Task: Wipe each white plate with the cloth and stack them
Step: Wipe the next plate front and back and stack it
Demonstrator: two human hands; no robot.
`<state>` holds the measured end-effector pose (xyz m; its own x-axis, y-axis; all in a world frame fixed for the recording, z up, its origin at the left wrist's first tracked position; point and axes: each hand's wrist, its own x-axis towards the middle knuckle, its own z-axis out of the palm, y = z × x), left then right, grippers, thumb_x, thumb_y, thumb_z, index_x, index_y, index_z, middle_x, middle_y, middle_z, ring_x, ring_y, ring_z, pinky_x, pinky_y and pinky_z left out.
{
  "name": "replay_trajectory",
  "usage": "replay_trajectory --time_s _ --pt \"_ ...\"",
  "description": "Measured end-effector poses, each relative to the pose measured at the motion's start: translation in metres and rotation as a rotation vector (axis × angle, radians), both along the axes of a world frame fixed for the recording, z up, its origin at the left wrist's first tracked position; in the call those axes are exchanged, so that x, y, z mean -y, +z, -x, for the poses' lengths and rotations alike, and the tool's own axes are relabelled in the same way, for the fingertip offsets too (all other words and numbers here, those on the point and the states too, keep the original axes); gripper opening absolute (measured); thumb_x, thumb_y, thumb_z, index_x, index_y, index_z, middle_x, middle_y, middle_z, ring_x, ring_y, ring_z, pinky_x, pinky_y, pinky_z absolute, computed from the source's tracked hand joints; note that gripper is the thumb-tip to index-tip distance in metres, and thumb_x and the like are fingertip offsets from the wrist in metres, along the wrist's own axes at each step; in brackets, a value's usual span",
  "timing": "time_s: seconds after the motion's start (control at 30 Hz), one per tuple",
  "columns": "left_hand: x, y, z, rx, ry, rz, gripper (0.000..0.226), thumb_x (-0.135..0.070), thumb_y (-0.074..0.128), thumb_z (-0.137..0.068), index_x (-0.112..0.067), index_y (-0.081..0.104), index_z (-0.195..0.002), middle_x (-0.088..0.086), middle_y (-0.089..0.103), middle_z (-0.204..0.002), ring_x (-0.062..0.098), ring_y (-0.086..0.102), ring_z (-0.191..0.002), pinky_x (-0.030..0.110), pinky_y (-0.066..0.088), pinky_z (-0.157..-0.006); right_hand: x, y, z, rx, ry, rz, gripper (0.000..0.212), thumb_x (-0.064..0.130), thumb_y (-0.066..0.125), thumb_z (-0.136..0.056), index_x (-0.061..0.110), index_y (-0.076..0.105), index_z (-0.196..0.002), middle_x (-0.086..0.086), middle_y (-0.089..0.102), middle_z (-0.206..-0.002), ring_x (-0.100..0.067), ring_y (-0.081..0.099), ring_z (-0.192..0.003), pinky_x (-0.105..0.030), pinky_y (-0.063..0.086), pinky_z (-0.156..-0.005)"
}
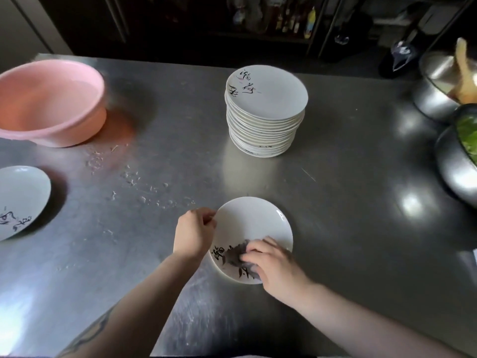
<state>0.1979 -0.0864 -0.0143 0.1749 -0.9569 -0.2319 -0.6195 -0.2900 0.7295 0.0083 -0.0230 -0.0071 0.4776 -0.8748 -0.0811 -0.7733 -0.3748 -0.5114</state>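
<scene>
On the stainless steel counter (335, 202) a white plate with black brush lettering (247, 223) lies flat at the near edge, in front of the person. The left hand (193, 233) pinches the plate's left rim with curled fingers, evidently to keep it from sliding or turning under the rubbing. The right hand (273, 264) bears down on a dark cloth (236, 253) bunched under its fingertips, over the lettered near part of the plate; the fingers are bent over the cloth, though blur there makes it hard to say whether they clutch it or merely press it.

Beyond, well apart from this plate, stands a tall stack of matching plates (265, 117), the top one face up. Judged from its place within forward reach, it is the finished pile.

At the left edge another lettered plate (20, 200) sits partly out of frame, and behind it a pink plastic basin (51, 102); water droplets (144, 187) spot the counter between basin and working plate, which suggests unwiped plates come from that side. Metal bowls (438, 99) stand at the far right, one holding greens.

Assessment: wiping in progress; stacking of this plate not yet done.
</scene>
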Motion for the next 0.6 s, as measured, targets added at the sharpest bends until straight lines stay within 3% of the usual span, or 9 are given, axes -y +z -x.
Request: replay_trajectory --time_s 0.1,0.23,0.4,0.5,0.6 --pt "-0.001 0.001 -0.001 0.005 -0.028 0.009 0.024 0.000 0.064 -0.079 -0.014 0.078 -0.091 0.003 0.074 -0.079 0.024 0.067 -0.080 0.034 0.054 -0.072 0.016 0.000 0.028 -0.057 -0.214 -0.040 0.029 0.006 0.059 -0.087 0.016 0.070 -0.111 0.005 0.059 -0.112 -0.020 0.047 -0.106 -0.029 0.045 -0.086" --pt "-0.001 0.006 0.000 0.023 -0.039 0.002 0.021 -0.001 0.064 -0.078 -0.013 0.078 -0.087 0.004 0.073 -0.077 0.026 0.067 -0.079 0.036 0.055 -0.071 0.045 0.004 0.016 -0.206 -0.325 -0.007 0.032 0.010 0.052 -0.092 0.019 0.064 -0.120 0.007 0.053 -0.122 -0.018 0.041 -0.111 -0.033 0.046 -0.085" --pt "0.010 0.013 -0.010 0.117 -0.100 -0.053 0.018 -0.012 0.069 -0.077 -0.024 0.077 -0.087 -0.006 0.074 -0.083 0.019 0.067 -0.083 0.029 0.054 -0.072 0.059 0.026 0.030 -0.034 -0.400 -0.042 0.035 0.005 0.058 -0.088 0.019 0.067 -0.119 0.004 0.056 -0.114 -0.016 0.045 -0.113 -0.023 0.038 -0.092" --pt "0.031 0.018 -0.002 0.103 -0.120 -0.026 0.018 -0.015 0.069 -0.079 -0.027 0.077 -0.091 -0.005 0.075 -0.088 0.019 0.068 -0.086 0.028 0.053 -0.075 0.079 0.037 0.025 -0.030 -0.314 0.022 0.041 0.007 0.062 -0.086 0.021 0.062 -0.124 0.005 0.053 -0.117 -0.014 0.041 -0.115 -0.027 0.039 -0.094" --pt "0.047 0.016 0.009 0.091 -0.240 -0.071 0.024 -0.019 0.072 -0.081 -0.025 0.076 -0.103 -0.003 0.075 -0.097 0.016 0.068 -0.094 0.024 0.050 -0.081 0.092 0.033 0.003 -0.165 -0.090 0.031 0.039 0.013 0.062 -0.087 0.018 0.060 -0.125 0.002 0.053 -0.122 -0.016 0.042 -0.118 -0.027 0.037 -0.096"
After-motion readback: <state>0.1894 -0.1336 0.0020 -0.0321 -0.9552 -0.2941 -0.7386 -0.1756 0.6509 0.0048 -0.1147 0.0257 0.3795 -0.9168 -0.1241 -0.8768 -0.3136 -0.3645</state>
